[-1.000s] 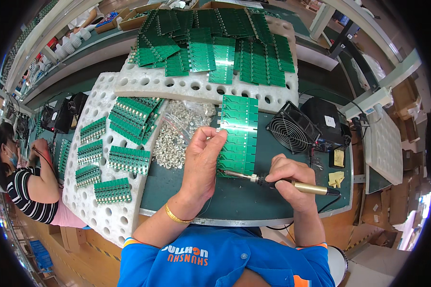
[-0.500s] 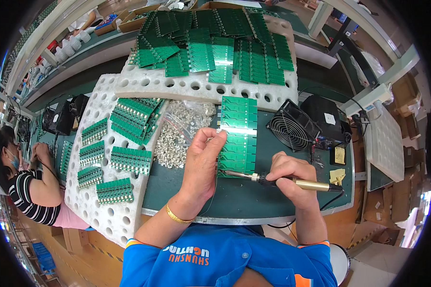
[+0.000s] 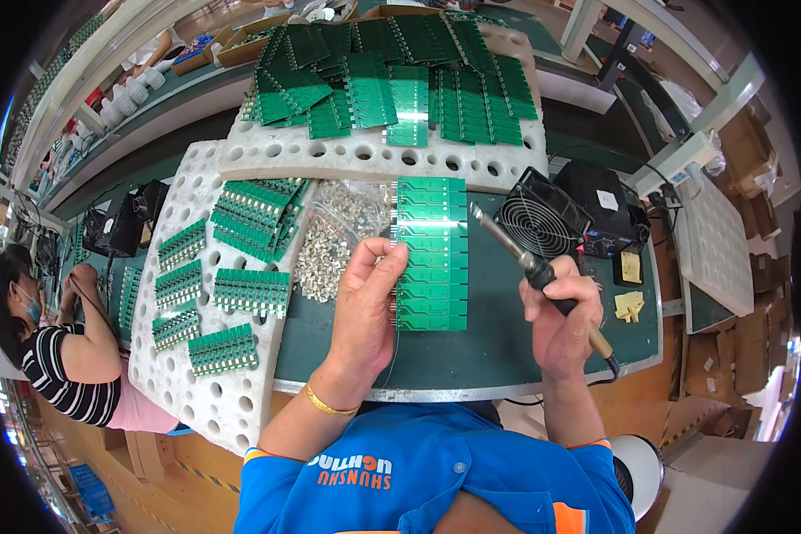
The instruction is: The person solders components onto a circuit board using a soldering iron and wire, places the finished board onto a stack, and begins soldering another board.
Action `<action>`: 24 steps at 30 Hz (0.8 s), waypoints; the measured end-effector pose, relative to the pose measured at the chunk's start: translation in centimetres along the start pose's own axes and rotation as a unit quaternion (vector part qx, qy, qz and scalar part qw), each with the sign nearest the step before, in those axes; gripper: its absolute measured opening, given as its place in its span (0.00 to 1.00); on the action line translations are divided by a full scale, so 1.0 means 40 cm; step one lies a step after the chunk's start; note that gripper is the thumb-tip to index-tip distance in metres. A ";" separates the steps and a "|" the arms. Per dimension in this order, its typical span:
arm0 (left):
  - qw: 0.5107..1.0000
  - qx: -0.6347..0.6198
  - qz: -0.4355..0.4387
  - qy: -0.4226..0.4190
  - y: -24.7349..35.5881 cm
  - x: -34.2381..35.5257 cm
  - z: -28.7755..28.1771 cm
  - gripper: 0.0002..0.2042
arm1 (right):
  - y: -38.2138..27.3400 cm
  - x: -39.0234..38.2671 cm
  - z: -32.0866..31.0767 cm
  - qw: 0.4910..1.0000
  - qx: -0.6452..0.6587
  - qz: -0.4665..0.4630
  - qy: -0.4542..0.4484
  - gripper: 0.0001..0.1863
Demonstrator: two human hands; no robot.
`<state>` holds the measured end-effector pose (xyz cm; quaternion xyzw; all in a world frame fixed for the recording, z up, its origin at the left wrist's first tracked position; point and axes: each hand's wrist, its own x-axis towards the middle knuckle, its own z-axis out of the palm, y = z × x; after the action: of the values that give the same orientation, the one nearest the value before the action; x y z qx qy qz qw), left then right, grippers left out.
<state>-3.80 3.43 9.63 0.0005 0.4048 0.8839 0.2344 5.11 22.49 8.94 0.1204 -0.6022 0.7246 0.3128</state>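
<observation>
A long green circuit board (image 3: 432, 285) lies upright in front of me over the dark green worktop. At its left edge my left hand (image 3: 367, 289) is closed, thumb and forefinger pinching the edge. A thin wire, like solder wire, hangs below that hand; the fingers hide where it is held. To the right of the board, my right hand (image 3: 565, 316) grips a soldering iron (image 3: 536, 267) by its handle. The iron's tip points up and left, apart from the board, near a black fan (image 3: 543, 214).
White foam sheets (image 3: 329, 163) carry stacked green boards (image 3: 369, 89) and, at left, boards fitted with parts (image 3: 251, 292). A bag of small metal parts (image 3: 325, 262) lies beside my left hand. A black box (image 3: 601, 209) and yellow sponge (image 3: 629, 307) are at right. A co-worker (image 3: 67, 347) sits left.
My right hand has lifted the soldering iron off the board's lower left edge and swung it up and right. My left hand and the board have shifted slightly left.
</observation>
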 end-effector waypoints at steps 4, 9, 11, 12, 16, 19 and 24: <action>1.000 0.006 -0.014 -0.014 -0.007 -0.031 -0.014 0.04 | 0.022 -0.013 0.024 0.997 -0.058 -0.043 0.003 0.12; 0.999 -0.003 -0.027 -0.024 -0.024 -0.071 -0.013 0.04 | 0.042 -0.047 0.081 0.985 -0.163 -0.031 0.046 0.20; 0.999 -0.002 -0.029 -0.029 -0.031 -0.083 -0.016 0.04 | 0.055 -0.061 0.094 0.983 -0.174 -0.019 0.049 0.23; 0.999 -0.001 -0.029 -0.032 -0.035 -0.088 -0.018 0.04 | 0.050 -0.066 0.107 0.985 -0.161 -0.009 0.055 0.23; 0.999 -0.004 -0.043 -0.033 -0.051 -0.107 -0.030 0.05 | 0.055 -0.089 0.124 0.978 -0.196 -0.012 0.065 0.22; 0.998 -0.002 -0.054 -0.043 -0.059 -0.119 -0.038 0.05 | 0.056 -0.104 0.127 0.972 -0.225 -0.015 0.072 0.21; 0.998 0.006 -0.053 -0.035 -0.059 -0.130 -0.041 0.05 | 0.058 -0.115 0.139 0.971 -0.224 -0.023 0.085 0.19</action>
<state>1.50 1.41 7.84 0.0111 0.4009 0.8673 0.2948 6.16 15.62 5.91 -0.0015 -0.7176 0.5714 0.3982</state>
